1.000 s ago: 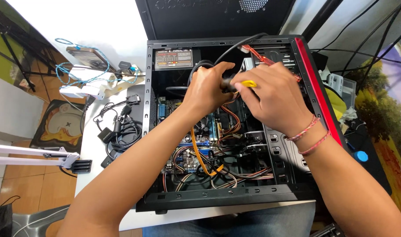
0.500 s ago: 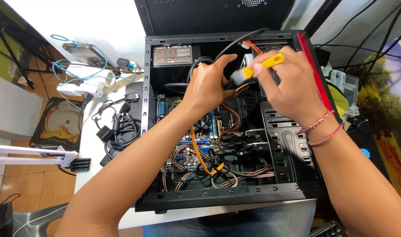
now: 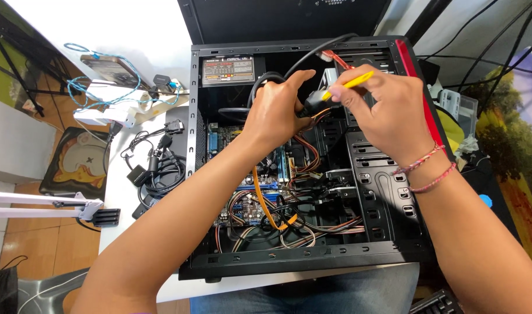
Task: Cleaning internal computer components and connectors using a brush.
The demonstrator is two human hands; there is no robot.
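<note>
An open black computer case point(image 3: 301, 264) lies on its side on a white table, full of cables and a motherboard point(image 3: 251, 192). My left hand point(image 3: 277, 110) reaches into the upper part of the case and grips a black cable plug point(image 3: 313, 103) with thick black cable looping up behind it. My right hand point(image 3: 388, 110) is beside it, pinching a thin yellow cable connector point(image 3: 352, 81) at the same plug. Two woven bracelets sit on my right wrist. An orange cable point(image 3: 266, 203) runs across the board below.
A bundle of black cables point(image 3: 155, 168) lies on the table left of the case. A white power strip point(image 3: 109, 104) and a blue cord sit further back. The case's red front panel point(image 3: 420, 93) is at right. A white stand arm point(image 3: 45, 203) is at left.
My right hand has moved up and right, away from the middle of the case, bringing the yellow connector up near the top of the drive bay. The left hand stays on the black plug.
</note>
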